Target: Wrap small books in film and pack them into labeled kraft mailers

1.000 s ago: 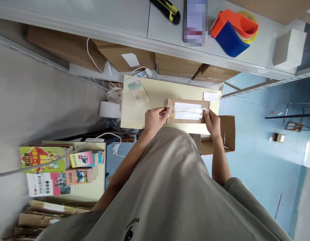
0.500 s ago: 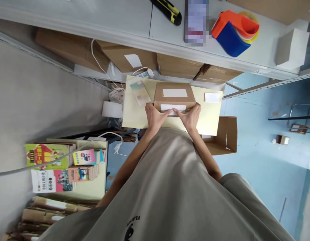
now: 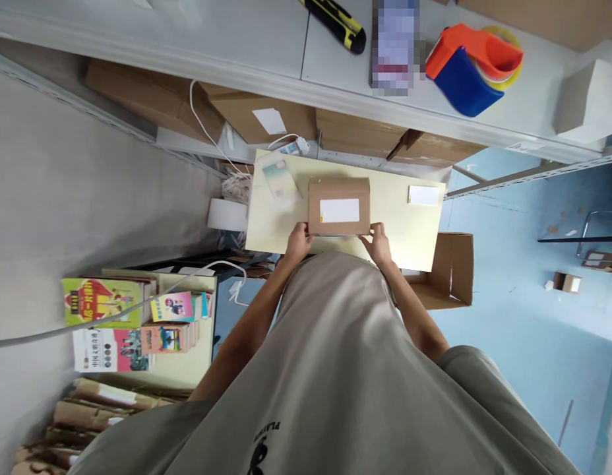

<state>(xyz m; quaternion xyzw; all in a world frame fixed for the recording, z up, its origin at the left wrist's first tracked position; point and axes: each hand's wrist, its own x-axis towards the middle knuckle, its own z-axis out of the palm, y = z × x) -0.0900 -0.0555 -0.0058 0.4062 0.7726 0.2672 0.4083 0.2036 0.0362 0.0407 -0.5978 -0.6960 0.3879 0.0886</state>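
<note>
**Two hands grip one cardboard box**

The left hand and right hand clasp the near corners of one flat, brown cardboard box with one white label, lying on the pale table. At 12 o'clock, farther off, a grey shelf holds one tape dispenser and one utility knife.

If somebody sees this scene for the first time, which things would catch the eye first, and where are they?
A brown box with a white label lies in the middle of the pale yellow table; the left hand and right hand grip its near corners. On the grey shelf above sits an orange and blue tape dispenser, with a yellow and black knife to its left.
</note>
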